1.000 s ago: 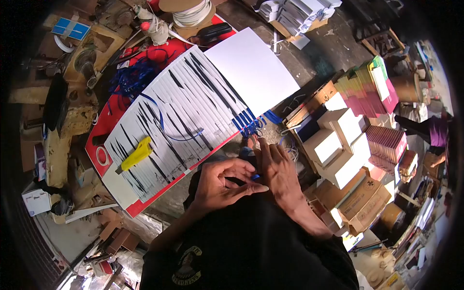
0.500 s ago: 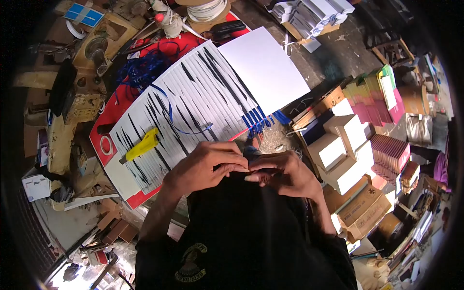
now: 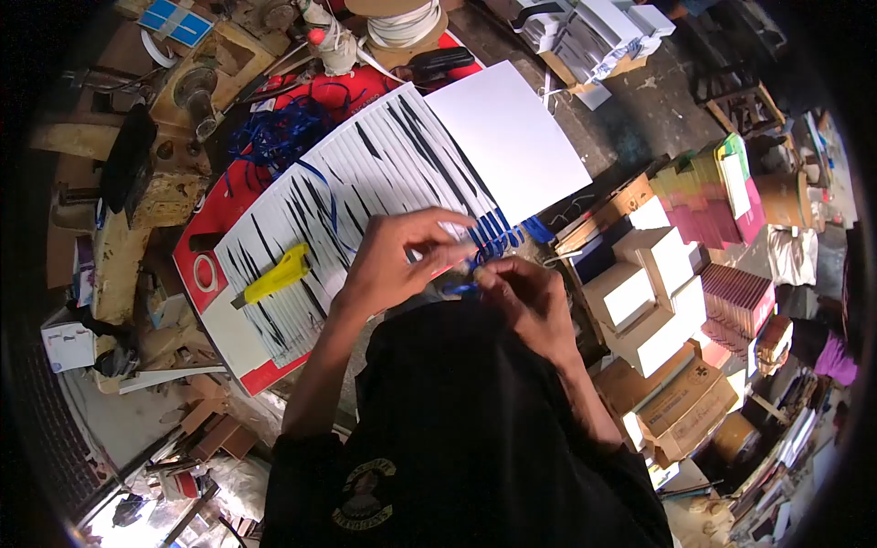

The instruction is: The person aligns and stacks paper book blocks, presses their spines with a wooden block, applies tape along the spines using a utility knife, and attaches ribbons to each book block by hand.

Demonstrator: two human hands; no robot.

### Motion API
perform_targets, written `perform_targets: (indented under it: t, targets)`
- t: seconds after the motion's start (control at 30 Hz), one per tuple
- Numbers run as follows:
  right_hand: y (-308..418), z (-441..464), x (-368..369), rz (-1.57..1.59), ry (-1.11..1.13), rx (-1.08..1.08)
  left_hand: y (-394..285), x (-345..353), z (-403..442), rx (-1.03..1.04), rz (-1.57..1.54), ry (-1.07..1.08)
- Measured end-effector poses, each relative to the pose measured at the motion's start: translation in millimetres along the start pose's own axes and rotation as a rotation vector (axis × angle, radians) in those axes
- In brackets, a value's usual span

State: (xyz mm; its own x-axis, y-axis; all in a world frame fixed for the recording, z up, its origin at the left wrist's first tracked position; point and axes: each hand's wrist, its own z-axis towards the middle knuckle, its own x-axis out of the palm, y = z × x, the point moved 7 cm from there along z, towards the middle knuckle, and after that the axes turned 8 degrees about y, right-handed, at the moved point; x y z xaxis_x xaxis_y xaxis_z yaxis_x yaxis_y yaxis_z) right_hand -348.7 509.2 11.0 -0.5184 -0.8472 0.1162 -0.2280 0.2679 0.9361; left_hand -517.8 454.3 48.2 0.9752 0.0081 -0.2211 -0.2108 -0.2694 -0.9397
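A row of thin white book blocks [image 3: 365, 164] with dark gaps lies on the red board, short blue ribbon ends [image 3: 494, 228] sticking out at its right end. Over the lower edge of the row, my left hand [image 3: 402, 260] is curled, thumb and fingertips closed at a blue ribbon [image 3: 472, 261]. My right hand [image 3: 534, 301] pinches the same ribbon just below, close to the left fingertips. Fingers partly hide the ribbon. A longer blue strand [image 3: 331, 205] runs from a blue ribbon tangle [image 3: 279, 137] to beneath my left hand. A yellow cutter knife [image 3: 279, 274] rests on the row.
A white sheet [image 3: 512, 137] covers the row's far right end. The red board [image 3: 215, 242] carries a tape roll [image 3: 205, 272]; a cord spool [image 3: 397, 27] stands behind. Cartons [image 3: 681, 402] and stacked books [image 3: 735, 292] stand right, a metal machine [image 3: 164, 173] left.
Both hands have moved up from against the black shirt to the ribbon ends. The blue ribbon now shows between my fingers, and the left hand covers part of the long strand.
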Motion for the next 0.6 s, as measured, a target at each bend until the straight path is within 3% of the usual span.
perform_targets:
  t: [0.03,0.1,0.13,0.23,0.33,0.6]
  targets:
    - [-3.0,2.1,0.6,0.004,-0.002,-0.001,4.4,0.9,3.4,-0.001,0.003,0.003]
    - [-12.5,9.1,-4.7,0.110,-0.081,-0.062,2.6,-22.1,2.5,0.167,0.256,-0.385]
    - [-19.3,12.2,-5.4,0.106,-0.049,-0.050,7.0,-25.1,3.8,0.175,0.298,-0.423]
    - [-26.0,17.4,-0.7,0.177,-0.041,-0.086,6.3,-23.0,7.8,0.274,0.527,-0.444]
    - [-33.6,25.5,-2.6,0.148,-0.031,0.070,14.8,-21.9,9.8,0.216,0.485,-0.435]
    - [-38.4,35.6,-7.4,0.144,0.047,0.031,15.1,-19.7,9.1,0.151,0.532,-0.384]
